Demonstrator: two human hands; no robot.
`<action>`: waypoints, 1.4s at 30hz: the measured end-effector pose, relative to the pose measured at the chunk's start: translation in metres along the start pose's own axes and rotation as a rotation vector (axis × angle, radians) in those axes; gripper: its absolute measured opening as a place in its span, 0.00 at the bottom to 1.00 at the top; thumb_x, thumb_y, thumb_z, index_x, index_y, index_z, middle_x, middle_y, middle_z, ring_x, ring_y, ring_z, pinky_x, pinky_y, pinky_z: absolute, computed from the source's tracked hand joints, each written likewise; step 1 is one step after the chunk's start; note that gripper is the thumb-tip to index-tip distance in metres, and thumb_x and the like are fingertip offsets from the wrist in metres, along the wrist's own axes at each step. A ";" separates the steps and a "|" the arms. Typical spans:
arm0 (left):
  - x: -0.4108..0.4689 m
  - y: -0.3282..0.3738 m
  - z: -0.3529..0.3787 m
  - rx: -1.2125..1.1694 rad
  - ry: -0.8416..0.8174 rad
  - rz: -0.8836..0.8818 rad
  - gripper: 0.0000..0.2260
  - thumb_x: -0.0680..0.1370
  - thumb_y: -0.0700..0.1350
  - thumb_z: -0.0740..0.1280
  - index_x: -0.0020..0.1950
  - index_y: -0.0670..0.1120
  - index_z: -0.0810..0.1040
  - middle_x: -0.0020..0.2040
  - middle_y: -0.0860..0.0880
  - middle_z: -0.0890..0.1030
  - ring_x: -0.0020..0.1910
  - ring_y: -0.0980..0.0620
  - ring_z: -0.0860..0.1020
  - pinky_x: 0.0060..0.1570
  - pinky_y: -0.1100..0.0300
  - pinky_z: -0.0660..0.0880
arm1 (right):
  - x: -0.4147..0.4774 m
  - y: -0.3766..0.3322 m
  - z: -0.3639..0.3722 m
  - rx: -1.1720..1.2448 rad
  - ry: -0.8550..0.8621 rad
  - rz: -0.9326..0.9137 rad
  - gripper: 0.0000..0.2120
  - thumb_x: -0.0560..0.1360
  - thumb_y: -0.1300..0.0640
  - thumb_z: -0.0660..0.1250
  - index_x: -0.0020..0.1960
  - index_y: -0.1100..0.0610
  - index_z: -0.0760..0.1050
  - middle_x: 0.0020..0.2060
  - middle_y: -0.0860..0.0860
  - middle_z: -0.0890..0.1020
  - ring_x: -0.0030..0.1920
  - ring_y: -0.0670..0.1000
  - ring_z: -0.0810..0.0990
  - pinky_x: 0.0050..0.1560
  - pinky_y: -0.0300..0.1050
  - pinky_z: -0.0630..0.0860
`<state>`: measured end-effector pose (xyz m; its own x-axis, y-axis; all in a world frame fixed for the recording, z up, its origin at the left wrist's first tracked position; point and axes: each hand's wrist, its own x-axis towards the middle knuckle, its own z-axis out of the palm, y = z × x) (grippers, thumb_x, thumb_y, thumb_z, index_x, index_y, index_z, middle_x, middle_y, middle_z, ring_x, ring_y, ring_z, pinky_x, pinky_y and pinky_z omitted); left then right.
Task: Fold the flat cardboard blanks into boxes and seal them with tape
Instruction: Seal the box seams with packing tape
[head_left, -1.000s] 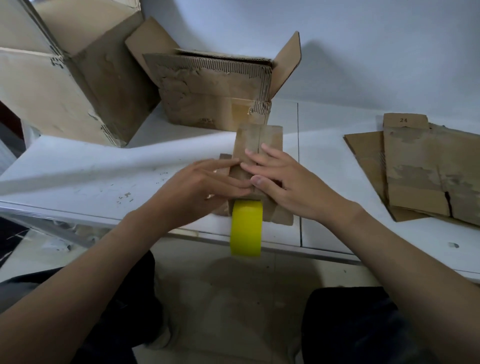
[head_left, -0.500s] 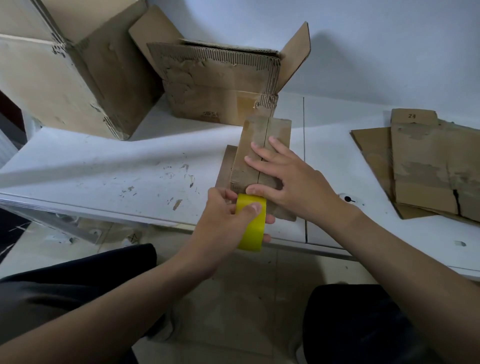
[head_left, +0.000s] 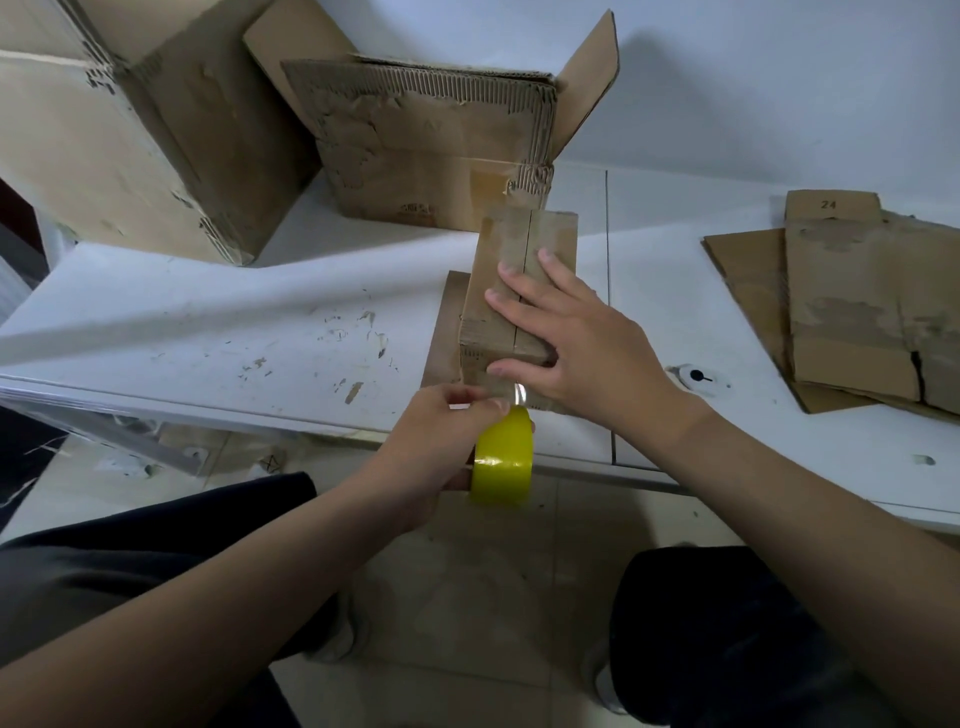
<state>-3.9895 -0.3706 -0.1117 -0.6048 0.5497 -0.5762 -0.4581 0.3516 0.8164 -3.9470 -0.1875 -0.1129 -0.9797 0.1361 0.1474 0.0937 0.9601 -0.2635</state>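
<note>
A small folded cardboard box (head_left: 519, 244) lies near the front edge of the white table (head_left: 208, 322), its two top flaps meeting along a centre seam. My right hand (head_left: 576, 338) lies flat on those flaps with fingers spread, thumb along the near end. My left hand (head_left: 441, 436) grips a yellow tape roll (head_left: 503, 457) just below the table edge, and a short clear strip runs from the roll up to the box's near end. A flat cardboard piece (head_left: 447, 332) lies under the box at its left.
A stack of flat cardboard blanks (head_left: 852, 301) lies at the right of the table. An open worn carton (head_left: 431, 150) stands behind the small box and a bigger carton (head_left: 119, 135) at the back left. My knees and the tiled floor are below.
My left hand left the box top, took hold of the yellow roll and drew it down off the table edge. My right hand spread flat over the flaps.
</note>
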 end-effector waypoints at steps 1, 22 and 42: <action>0.000 0.000 0.000 -0.011 -0.018 -0.006 0.11 0.81 0.48 0.68 0.62 0.47 0.76 0.53 0.44 0.86 0.51 0.43 0.85 0.48 0.43 0.84 | 0.000 0.001 0.001 0.004 -0.007 0.004 0.36 0.73 0.27 0.52 0.78 0.39 0.61 0.79 0.38 0.58 0.81 0.48 0.48 0.64 0.64 0.76; 0.003 0.001 0.001 -0.011 -0.050 0.016 0.17 0.81 0.47 0.69 0.68 0.45 0.75 0.57 0.44 0.81 0.47 0.45 0.86 0.44 0.52 0.84 | 0.004 -0.001 -0.002 0.010 -0.012 0.051 0.38 0.74 0.36 0.69 0.79 0.38 0.57 0.80 0.36 0.54 0.81 0.48 0.45 0.64 0.63 0.75; 0.015 0.015 -0.008 0.146 -0.052 -0.023 0.15 0.80 0.50 0.69 0.63 0.44 0.78 0.50 0.43 0.81 0.35 0.47 0.84 0.35 0.56 0.80 | 0.006 -0.008 0.003 -0.018 0.054 0.126 0.40 0.70 0.31 0.69 0.78 0.37 0.60 0.79 0.37 0.58 0.82 0.52 0.46 0.66 0.64 0.74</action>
<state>-4.0109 -0.3631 -0.1085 -0.5591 0.5773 -0.5950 -0.3699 0.4685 0.8023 -3.9545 -0.1950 -0.1127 -0.9491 0.2683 0.1650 0.2192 0.9388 -0.2658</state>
